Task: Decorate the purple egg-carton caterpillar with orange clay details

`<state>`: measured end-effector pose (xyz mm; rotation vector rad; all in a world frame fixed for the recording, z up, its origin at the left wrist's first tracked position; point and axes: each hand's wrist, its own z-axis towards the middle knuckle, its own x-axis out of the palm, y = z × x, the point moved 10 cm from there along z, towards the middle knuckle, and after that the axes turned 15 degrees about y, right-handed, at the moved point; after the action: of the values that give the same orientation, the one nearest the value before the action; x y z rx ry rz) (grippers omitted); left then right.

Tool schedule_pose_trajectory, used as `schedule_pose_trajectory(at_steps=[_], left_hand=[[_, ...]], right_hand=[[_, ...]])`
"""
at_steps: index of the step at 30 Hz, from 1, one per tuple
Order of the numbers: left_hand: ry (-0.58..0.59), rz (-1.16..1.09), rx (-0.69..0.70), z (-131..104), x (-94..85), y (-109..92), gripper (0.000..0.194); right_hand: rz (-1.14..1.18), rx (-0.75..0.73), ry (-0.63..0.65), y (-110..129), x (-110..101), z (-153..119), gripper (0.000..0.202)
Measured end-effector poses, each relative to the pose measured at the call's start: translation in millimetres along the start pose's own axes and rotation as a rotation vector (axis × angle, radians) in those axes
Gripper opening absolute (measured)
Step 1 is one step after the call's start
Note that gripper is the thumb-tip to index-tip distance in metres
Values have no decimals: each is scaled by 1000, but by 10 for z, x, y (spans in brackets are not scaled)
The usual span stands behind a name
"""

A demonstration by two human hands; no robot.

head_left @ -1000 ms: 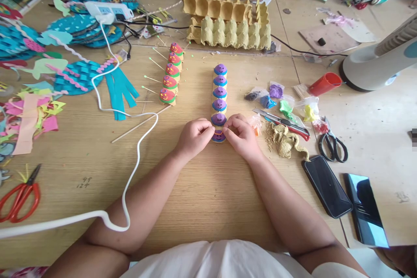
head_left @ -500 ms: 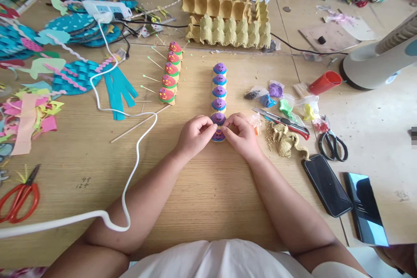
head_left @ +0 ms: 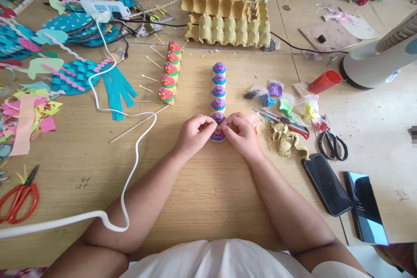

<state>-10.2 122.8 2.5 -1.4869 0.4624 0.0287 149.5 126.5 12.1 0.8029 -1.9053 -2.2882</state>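
A row of egg-carton cups (head_left: 218,91) coated in purple and blue, with small faces, runs away from me at the middle of the table. At its near end my left hand (head_left: 196,134) pinches at the left side of the nearest cups. Opposite it, my right hand (head_left: 240,134) pinches at the right side. Between the fingertips a small orange-yellow piece (head_left: 218,130) shows on the nearest cup; whatever the fingertips themselves hold is too small to name. Further left stands a second row of cups (head_left: 168,81) in red and green, with thin green-tipped sticks beside it.
Clay bags (head_left: 267,100), a cutter (head_left: 283,121), black scissors (head_left: 332,144) and two phones (head_left: 327,185) lie to the right. Egg cartons (head_left: 234,30) are at the back. A white cable (head_left: 137,152) crosses my left forearm. Red scissors (head_left: 21,197) lie far left.
The orange-yellow piece between my fingertips shows more clearly on the nearest cup. Both hands have barely moved; the view has shifted slightly.
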Motion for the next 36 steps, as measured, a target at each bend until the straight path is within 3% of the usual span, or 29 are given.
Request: schedule_pose_trajectory(at_steps=[36], left_hand=[[-6,51,26,-17,-18,-52,16]], right_hand=[[-35,24,31,37,14,9,4]])
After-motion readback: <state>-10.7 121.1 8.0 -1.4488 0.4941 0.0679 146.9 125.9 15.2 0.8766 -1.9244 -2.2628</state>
